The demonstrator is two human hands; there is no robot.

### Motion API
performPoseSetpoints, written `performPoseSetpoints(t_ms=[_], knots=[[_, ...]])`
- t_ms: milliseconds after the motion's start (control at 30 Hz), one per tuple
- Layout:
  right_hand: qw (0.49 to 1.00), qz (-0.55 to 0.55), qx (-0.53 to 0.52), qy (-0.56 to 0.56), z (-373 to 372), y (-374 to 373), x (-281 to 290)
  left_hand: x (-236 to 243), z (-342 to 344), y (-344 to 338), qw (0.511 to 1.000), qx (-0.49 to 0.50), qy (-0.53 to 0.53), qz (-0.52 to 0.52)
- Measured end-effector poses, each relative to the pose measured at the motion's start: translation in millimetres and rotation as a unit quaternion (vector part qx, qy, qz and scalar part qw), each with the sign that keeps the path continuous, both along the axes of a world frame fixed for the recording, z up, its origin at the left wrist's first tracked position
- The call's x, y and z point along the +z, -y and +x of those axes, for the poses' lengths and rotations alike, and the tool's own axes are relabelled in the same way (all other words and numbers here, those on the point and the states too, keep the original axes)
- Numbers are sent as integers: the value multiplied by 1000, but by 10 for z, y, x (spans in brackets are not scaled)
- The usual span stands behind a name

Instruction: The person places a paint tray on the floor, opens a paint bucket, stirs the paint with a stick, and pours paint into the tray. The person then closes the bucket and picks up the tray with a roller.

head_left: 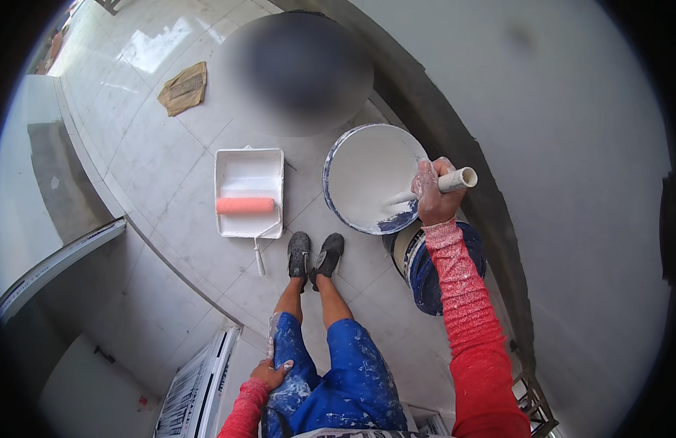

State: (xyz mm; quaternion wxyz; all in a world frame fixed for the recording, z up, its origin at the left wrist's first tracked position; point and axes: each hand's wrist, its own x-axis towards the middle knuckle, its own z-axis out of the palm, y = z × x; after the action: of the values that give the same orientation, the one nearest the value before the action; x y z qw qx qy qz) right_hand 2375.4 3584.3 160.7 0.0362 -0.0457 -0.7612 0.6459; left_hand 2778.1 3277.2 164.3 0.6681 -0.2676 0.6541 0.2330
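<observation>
Right hand (pixel 436 191): fingers wrap pipe (pixel 457 179) in bucket (pixel 327 182)
Left hand (pixel 271 371): fingers spread on shorts (pixel 351 379)
Roller (pixel 245 206): fuzzy, near tray's (pixel 249 174) lower edge

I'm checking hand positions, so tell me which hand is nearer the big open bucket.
Right. The right hand grips a white pipe by the bucket's right rim; the left hand rests on the blue shorts, farther off.

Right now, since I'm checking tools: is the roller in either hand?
No, the roller lies on the tray, the right hand grips a pipe and the left hand rests on the shorts.
</observation>
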Motion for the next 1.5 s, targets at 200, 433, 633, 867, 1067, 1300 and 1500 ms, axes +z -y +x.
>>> performPoseSetpoints(t_ms=[200, 433, 633, 867, 1067, 1300, 1500], knots=[[1000, 3, -8, 0, -76, 50, 0, -102, 155, 35, 996, -41, -53, 54], [1000, 15, 0, -19, -61, -15, -26, 70, -45, 123, 992, -100, -70, 41], [999, 27, 31, 27, -178, 90, -39, -246, 1218, 447, 847, 466, -252, -48], [999, 49, 10, 3, -120, -187, -33, -65, 1545, 272, 810, 573, 109, 71], [1000, -1, 19, 20, -218, 57, -66, -358, 1904, 565, 925, 370, 23, 83], [999, 19, 23, 22, -270, -84, -62, 35, 1029, 218, 980, 172, -92, 41], [1000, -7, 10, 0, -197, -16, -104, 7, 342, 107, 978, 188, 53, 66]])
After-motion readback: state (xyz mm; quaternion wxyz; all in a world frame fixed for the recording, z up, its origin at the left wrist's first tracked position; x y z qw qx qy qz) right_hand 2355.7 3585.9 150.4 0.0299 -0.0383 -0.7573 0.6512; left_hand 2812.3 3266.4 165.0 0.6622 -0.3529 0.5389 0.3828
